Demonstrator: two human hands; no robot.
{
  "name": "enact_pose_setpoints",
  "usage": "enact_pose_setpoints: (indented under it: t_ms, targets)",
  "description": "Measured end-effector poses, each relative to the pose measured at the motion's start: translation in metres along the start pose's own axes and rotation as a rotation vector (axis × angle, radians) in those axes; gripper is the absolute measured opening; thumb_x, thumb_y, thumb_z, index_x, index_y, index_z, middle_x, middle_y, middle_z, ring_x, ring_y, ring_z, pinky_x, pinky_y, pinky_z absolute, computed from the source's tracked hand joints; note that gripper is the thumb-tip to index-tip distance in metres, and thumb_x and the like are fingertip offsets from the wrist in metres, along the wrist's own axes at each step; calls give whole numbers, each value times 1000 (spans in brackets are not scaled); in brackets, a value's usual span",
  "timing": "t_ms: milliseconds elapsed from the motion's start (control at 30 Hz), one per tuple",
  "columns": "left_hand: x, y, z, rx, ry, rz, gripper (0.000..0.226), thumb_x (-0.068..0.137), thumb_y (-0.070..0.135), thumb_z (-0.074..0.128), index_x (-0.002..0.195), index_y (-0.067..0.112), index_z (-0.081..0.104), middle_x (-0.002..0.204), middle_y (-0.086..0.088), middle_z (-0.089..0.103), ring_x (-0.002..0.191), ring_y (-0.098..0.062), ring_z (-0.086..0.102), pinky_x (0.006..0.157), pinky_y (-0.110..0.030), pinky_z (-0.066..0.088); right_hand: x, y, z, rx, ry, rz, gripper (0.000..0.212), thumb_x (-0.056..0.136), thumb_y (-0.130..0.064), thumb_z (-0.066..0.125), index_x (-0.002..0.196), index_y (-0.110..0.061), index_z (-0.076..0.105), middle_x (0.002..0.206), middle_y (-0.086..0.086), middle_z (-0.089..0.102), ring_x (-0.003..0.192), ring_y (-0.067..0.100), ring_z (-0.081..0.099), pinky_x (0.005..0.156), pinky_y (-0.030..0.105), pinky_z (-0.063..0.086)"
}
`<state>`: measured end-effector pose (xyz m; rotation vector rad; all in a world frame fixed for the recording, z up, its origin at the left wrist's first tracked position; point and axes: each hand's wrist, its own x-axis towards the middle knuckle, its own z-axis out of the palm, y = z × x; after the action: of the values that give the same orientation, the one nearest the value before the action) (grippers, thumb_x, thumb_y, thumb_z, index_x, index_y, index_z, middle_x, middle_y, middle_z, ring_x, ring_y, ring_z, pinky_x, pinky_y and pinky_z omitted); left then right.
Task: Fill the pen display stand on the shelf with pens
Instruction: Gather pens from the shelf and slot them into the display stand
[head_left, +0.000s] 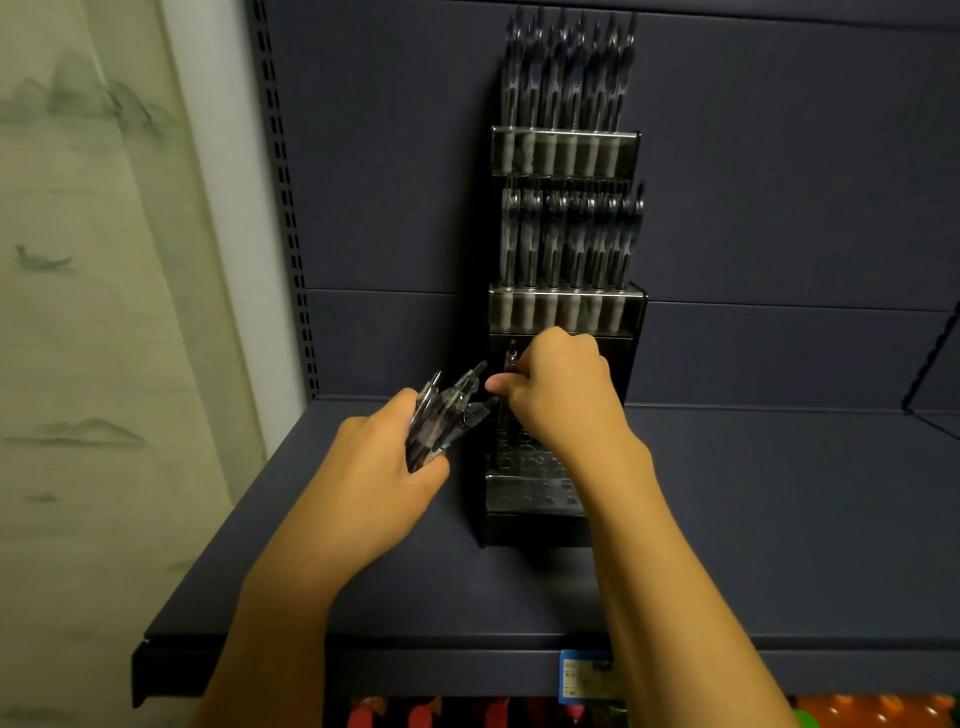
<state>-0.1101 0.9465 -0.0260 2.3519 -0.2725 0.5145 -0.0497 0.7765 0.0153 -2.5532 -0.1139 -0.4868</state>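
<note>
Two tiers of the pen stand (563, 150) on the shelf (779, 519) are already full, and the lowest tier has many free holes. Your right hand (558, 389) pinches one pen (509, 364) upright at the back left corner of this tier, with the fingers curled around it. To do this step well, keep the pen vertical, find the hole with the tip, and let go only when it sits firmly. I think it is better to fill the back row first, so that the standing pens do not block your reach. Your left hand (384, 457) grips the bundle of pens (447, 415) just beside the stand, on its left, very near your right thumb, so the next pen is easy to take.
</note>
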Motion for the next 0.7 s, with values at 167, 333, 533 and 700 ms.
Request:
enact_pose_setpoints:
  t_ms: [167,333,533,700]
  targets:
    - [2,3,1,-10,-20,-12,21,92,15,64,81,18,46,71,-2,52,54,-12,43,49,-16,39,-6,3,-4,-76,-65,6,43,81,-46,80,81,-5,65,83,8,54,85,30,58,72,37,53]
    - [4,6,5,-10,-41,-16,20,91,15,64,82,18,47,73,-3,54,56,-13,45,52,-16,40,-17,22,-32,191,-33,-45,17,81,-33,83,85,-18,77,77,2,72,81,17,72,78,31,59]
    - [9,12,12,-9,-38,-12,16,90,17,64,85,19,49,80,-3,57,63,-18,53,53,-16,42,-28,29,-46,627,-317,-216,14,92,2,68,95,-8,77,82,12,76,81,24,75,75,30,61]
    - [12,9,16,-2,-55,-32,15,91,20,64,88,23,50,85,-2,59,67,-18,58,52,-15,42,-31,34,-44,662,-364,-262,24,86,9,72,101,-9,75,85,12,75,83,24,74,82,34,62]
